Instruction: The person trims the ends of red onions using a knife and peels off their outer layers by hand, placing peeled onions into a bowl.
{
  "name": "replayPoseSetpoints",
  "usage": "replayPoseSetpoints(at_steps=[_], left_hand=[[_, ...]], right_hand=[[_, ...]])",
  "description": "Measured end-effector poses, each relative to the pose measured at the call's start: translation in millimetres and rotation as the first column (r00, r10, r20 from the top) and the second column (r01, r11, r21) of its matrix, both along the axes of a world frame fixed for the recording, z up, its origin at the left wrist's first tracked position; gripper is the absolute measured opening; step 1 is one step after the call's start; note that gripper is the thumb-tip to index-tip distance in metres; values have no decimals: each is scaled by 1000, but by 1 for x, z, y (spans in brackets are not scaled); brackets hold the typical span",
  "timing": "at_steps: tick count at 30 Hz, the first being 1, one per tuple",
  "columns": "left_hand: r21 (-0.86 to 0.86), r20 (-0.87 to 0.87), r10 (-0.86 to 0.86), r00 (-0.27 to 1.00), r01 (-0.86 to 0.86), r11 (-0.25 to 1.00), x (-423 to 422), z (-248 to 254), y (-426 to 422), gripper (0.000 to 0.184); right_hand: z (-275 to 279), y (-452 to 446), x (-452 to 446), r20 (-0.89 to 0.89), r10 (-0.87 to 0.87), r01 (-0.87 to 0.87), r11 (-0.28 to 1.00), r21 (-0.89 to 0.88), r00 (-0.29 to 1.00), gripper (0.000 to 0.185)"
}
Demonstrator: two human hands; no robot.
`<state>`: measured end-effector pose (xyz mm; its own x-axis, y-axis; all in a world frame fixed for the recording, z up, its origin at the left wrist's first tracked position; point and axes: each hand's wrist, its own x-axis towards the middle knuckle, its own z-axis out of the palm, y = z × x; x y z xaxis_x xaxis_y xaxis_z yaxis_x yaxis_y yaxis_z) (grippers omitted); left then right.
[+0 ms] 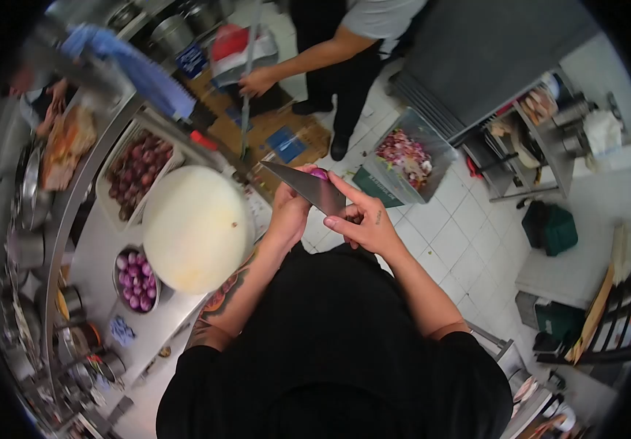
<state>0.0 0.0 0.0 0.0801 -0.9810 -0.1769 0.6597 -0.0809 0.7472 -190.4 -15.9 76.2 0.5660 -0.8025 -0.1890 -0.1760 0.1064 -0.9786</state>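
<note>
A broad kitchen knife (306,186) is held up in front of my body, its tip pointing to the upper left. My right hand (366,223) is closed on the knife at its handle end, the thumb on the blade's heel and the index finger stretched to a red onion (319,173). Only part of the purple onion shows past the blade's far edge. My left hand (290,211) is closed behind the blade and seems to support the onion; the knife hides its fingertips.
On the steel counter at left are a round white cutting board (197,230), a tub of unpeeled red onions (138,174) and a bowl of peeled ones (136,279). A bin of peelings (404,157) stands on the floor ahead. Another person's hand (258,82) grips a pole.
</note>
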Motion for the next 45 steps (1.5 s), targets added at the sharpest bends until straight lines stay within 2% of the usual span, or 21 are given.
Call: replayPoseSetpoints(at_steps=[2,3,8,12,14,15,17,18,19,22,25,34,36,38,41,43,45], left_hand=[[22,-24,-60,998,61,998,-5,-6,-16,43],[29,56,-86,995,85,996,-48,2,-33,43],[5,59,-176,983,176,984,-150,-3,-84,42],[-7,114,-281,953,283,959,-202,-12,-119,38],[4,41,-351,936,351,936,-226,-17,-140,36],[12,48,-359,932,359,933,-235,-15,-148,36],[25,98,-396,913,396,918,-250,-13,-158,43],[47,94,-371,924,369,928,-258,-11,-163,43],[51,101,-374,922,371,927,-262,-15,-170,43],[32,81,-356,931,355,934,-268,-21,-180,44],[81,186,-321,929,311,947,-270,-16,-179,46],[100,192,-285,939,270,958,-267,-26,-176,45],[18,104,-330,938,330,944,-269,-24,-178,41],[23,124,-342,932,342,939,-274,-13,-175,39],[39,124,-330,936,328,944,-271,-20,-180,38],[52,103,-308,946,304,951,-271,-16,-181,40],[68,187,-309,933,302,951,-273,-11,-181,44]], right_hand=[[1,-3,-4,24,-75,72,993,91,997,82],[-6,-15,-53,104,-101,90,991,99,990,82],[-9,-50,-154,68,-220,215,974,69,973,77],[-32,-75,-215,135,-278,265,958,106,951,69],[-41,-95,-244,157,-320,301,944,136,934,66],[-52,-109,-258,164,-329,308,941,143,930,66],[-78,-133,-279,136,-490,445,855,265,861,70],[-77,-135,-284,165,-521,472,842,261,838,77],[-75,-135,-288,171,-523,472,841,266,835,77],[-60,-119,-285,138,-389,375,919,119,911,87],[-53,-117,-280,79,-328,326,944,41,941,89],[-57,-124,-280,151,-296,281,953,109,943,81],[-65,-132,-283,162,-293,275,953,123,942,79],[-72,-140,-287,199,-372,321,915,247,907,77],[-63,-140,-294,181,-394,353,909,223,901,78],[-54,-132,-293,177,-349,317,930,189,920,82],[-45,-125,-286,144,-267,259,963,74,953,86]])
